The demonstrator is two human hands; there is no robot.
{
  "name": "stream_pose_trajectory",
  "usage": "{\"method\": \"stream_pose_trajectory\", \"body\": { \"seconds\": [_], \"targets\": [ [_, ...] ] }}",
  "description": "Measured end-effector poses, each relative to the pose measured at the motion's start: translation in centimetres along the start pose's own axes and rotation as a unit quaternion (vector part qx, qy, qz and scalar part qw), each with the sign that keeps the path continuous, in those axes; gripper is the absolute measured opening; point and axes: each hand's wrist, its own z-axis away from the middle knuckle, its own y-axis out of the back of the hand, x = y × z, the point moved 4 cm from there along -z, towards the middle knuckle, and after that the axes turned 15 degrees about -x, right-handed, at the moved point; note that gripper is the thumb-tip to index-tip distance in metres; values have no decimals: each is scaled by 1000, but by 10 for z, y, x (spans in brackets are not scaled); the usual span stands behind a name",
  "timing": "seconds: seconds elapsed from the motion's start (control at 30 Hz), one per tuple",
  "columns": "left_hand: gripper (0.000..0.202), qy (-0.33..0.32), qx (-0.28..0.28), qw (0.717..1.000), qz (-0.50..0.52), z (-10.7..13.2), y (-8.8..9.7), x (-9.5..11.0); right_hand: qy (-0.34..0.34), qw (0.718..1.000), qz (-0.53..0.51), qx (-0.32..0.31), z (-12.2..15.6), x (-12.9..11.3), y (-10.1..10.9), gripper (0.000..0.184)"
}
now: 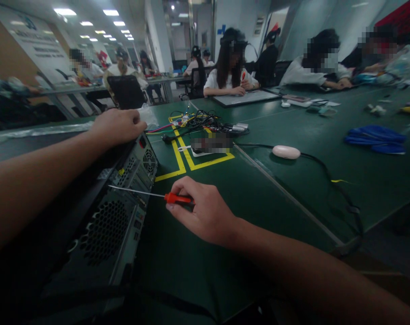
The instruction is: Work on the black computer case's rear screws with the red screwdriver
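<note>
A black desktop computer case (123,257) lies at the left, its metal rear panel of vents, slots and ports turned toward the right. On its top, by the far rear corner, rests my left hand (118,125) with fingers curled over the edge. My right hand (205,207) grips the red and black handle of a screwdriver (179,198) between thumb and fingers. The long thin shaft points left across the rear panel. Its tip is near the panel's upper edge, above the large honeycomb vent (106,232); whether it touches a screw I cannot tell.
Beyond the case, a tangle of cables (205,119) lies by yellow tape (211,161) on the green table (275,253). A black cable carries a pale pink oval piece (286,152). Blue folded fabric (375,139) lies at the right. Several people sit across the table.
</note>
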Motion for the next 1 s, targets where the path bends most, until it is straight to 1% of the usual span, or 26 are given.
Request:
{"method": "stream_pose_trajectory", "body": {
  "seconds": [0.23,0.57,0.67,0.9,1.0],
  "targets": [
    [62,-11,6,1000,7,0,0,1,1,1000,5,-3,0,-1,0,13],
    [62,-3,-7,1000,19,3,2,2,0,1000,-5,4,1,0,-1,14],
    [63,0,-2,1000,19,2,2,2,7,1000,-4,8,1,-1,0,14],
    [61,2,-10,1000,5,3,2,3,4,1000,9,8,1,-3,1,21],
    [59,4,-7,1000,5,4,3,3,3,1000,-4,13,1,-2,0,20]
  ]
}}
